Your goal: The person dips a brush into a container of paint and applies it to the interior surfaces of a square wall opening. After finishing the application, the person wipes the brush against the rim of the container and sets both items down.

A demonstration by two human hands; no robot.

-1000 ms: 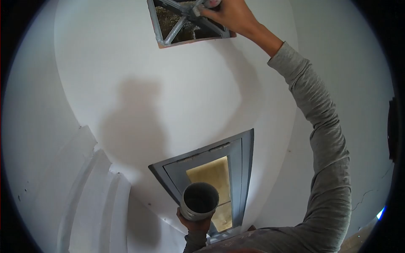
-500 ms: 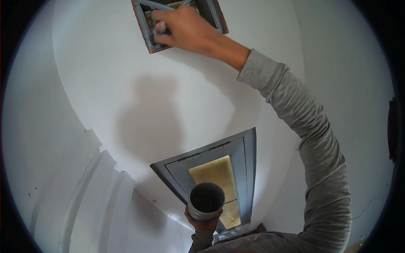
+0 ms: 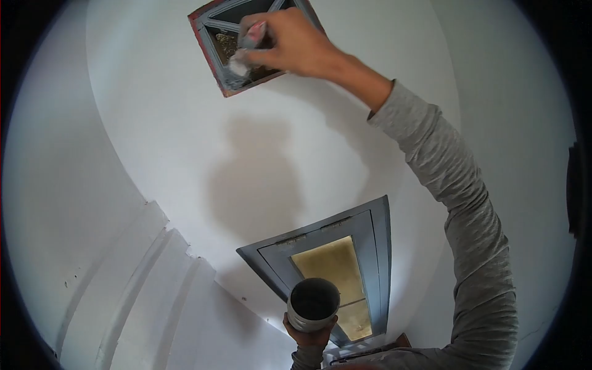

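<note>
High on the white wall, a small square window frame (image 3: 213,52) has grey bars and reddish outer edges. My right hand (image 3: 287,43) is raised at it, fingers closed round a small brush (image 3: 239,63) whose pale, blurred end is near the frame's lower left corner. Low in the view, my left hand (image 3: 308,336) holds a round cup (image 3: 313,303) from below. The cup is upright with its mouth facing me; its inside looks dark grey.
Behind the cup stands a grey door (image 3: 376,265) with yellowish glass panes. Stepped white ledges (image 3: 148,259) run along the left side. A dark object (image 3: 573,191) shows at the far right edge.
The view has shifted, so the window frame, door and cup appear lower and further right. My right hand has moved relative to the frame, and more of the brush end shows.
</note>
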